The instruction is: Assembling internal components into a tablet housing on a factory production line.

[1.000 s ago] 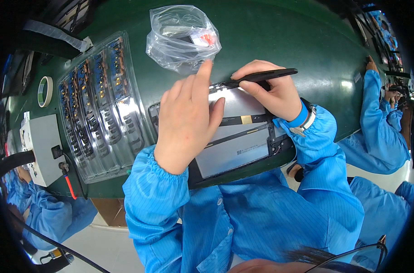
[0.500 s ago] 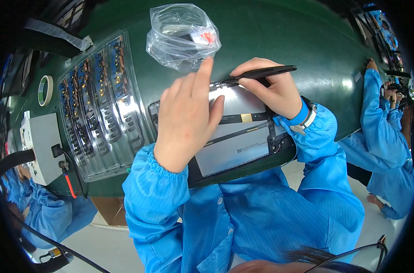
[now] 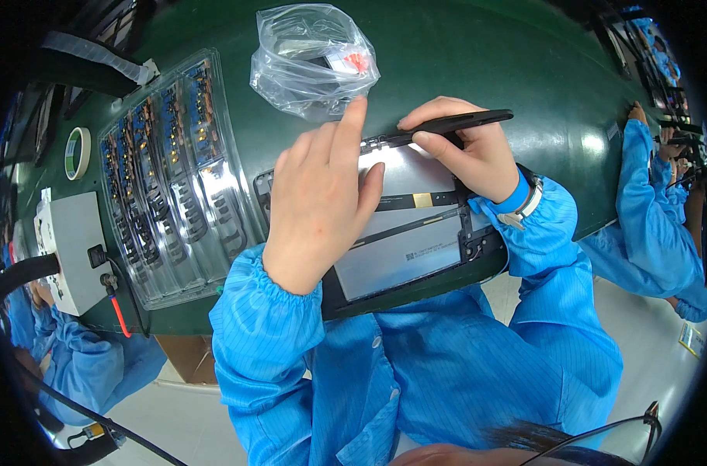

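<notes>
The opened tablet lies at centre frame, long axis running left to right, rising slightly rightward; its top end cannot be told. The right hand pinches black tweezers, tip pointing left at the tablet's upper edge. The left hand, fingers extended, covers the tablet's left part. Plastic bag: upper centre.
</notes>
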{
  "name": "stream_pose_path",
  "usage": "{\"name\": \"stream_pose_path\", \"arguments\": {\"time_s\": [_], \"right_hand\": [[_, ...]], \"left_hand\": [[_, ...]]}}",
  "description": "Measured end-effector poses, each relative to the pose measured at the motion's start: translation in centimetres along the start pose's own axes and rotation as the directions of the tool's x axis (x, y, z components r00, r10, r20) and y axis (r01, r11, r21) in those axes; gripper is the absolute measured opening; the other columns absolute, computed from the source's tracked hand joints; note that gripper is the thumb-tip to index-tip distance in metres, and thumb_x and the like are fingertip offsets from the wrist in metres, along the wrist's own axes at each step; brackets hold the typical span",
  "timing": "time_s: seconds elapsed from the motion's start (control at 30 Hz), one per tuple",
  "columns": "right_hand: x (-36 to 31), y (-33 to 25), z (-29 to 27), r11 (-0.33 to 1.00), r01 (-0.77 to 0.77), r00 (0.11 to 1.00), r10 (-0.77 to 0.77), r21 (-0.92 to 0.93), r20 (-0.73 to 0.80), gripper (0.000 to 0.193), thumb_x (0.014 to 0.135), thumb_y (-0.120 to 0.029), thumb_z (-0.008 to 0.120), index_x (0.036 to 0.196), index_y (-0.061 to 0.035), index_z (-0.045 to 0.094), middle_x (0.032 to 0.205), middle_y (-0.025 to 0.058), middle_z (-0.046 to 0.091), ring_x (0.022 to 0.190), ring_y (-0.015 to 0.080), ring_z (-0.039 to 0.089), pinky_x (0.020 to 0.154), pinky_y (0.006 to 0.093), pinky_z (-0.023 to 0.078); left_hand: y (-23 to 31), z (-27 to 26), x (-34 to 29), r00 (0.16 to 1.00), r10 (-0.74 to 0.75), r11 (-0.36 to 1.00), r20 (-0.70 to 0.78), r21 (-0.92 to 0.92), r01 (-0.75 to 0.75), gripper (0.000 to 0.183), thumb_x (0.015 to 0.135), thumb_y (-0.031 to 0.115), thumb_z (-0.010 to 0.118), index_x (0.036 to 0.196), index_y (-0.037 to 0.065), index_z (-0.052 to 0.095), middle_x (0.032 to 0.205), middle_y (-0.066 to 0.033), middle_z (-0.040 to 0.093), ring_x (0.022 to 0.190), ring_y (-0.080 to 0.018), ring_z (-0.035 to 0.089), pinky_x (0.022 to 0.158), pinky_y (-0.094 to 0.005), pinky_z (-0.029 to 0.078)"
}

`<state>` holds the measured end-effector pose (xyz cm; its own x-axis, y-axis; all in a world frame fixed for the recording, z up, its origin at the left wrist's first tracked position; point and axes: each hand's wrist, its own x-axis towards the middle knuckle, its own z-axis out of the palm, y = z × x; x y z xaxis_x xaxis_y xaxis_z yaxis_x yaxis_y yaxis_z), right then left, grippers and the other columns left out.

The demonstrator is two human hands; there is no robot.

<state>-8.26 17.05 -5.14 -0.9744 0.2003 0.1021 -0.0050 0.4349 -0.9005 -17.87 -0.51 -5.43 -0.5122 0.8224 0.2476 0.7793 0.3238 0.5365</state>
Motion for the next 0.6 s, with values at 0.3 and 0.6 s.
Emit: {"name": "stream_pose_path", "arguments": {"time_s": [0.3, 0.6], "right_hand": [[-2.4, -0.7, -3.0, 0.950, 0.311, 0.893, -0.300, -0.022, -0.334, 0.008, 0.078, 0.000, 0.048, 0.079, -0.0009, 0.056, 0.078, 0.0071, 0.056, 0.073, 0.0140, 0.054, 0.068, 0.0250, 0.044], [-11.8, -1.1, -2.8, 0.835, -0.359, 0.931, 0.288, -0.417, -0.225, 0.024, 0.072, -0.006, 0.062, 0.095, 0.0020, 0.058, 0.051, 0.0046, 0.040, 0.047, 0.0085, 0.039, 0.044, 0.0246, 0.032]], "left_hand": [[2.6, -3.2, -5.1, 0.991, 0.040, 0.983, -0.128, 0.182, -0.016, 0.046, 0.068, 0.011, 0.067, 0.111, 0.003, 0.054, 0.099, -0.0094, 0.056, 0.089, -0.0263, 0.054, 0.077, -0.0363, 0.043], [3.3, -2.2, -15.7, 0.905, -0.356, 0.915, -0.231, 0.108, 0.388, 0.044, 0.064, 0.019, 0.076, 0.099, -0.001, 0.058, 0.089, -0.0114, 0.059, 0.078, -0.0265, 0.056, 0.067, -0.0326, 0.046]]}}
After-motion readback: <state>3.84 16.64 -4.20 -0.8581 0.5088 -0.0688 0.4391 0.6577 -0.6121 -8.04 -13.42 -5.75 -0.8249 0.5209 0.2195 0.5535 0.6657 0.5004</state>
